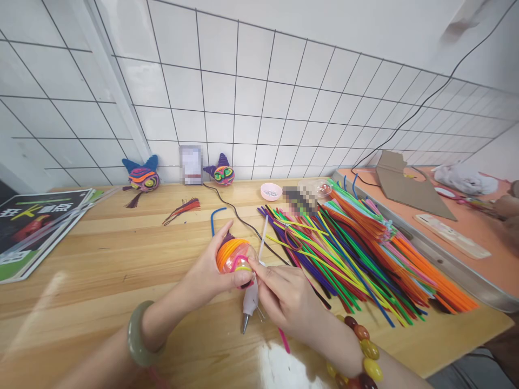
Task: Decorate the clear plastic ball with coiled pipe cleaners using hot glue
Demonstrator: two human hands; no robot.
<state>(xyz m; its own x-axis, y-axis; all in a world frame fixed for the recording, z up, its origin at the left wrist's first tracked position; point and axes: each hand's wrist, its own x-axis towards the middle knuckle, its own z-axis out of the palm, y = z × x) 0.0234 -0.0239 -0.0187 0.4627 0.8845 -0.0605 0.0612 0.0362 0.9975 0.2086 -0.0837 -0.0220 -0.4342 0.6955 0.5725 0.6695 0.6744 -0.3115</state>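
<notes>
A clear ball (231, 254), partly wrapped in orange with pink and yellow-green strips on its front, is gripped in my left hand (213, 270), thumb across its lower side. My right hand (284, 294) has its fingertips pressed at the ball's right side, pinching what seems to be the pink strip, whose tail (285, 341) hangs out below the hand. Beneath the ball, between both hands, a white glue gun (250, 300) lies with its metal tip toward me and a glue stick (264, 237) out its back.
Many coloured pipe cleaners (344, 254) spread over the right side. Along the wall stand two finished figures (144, 178) (224, 174) and a phone (191, 165). A pink bowl (271, 192) holds small pieces. Magazines (36, 232) lie left; cardboard (405, 183) lies right, near another person's hand (506, 206).
</notes>
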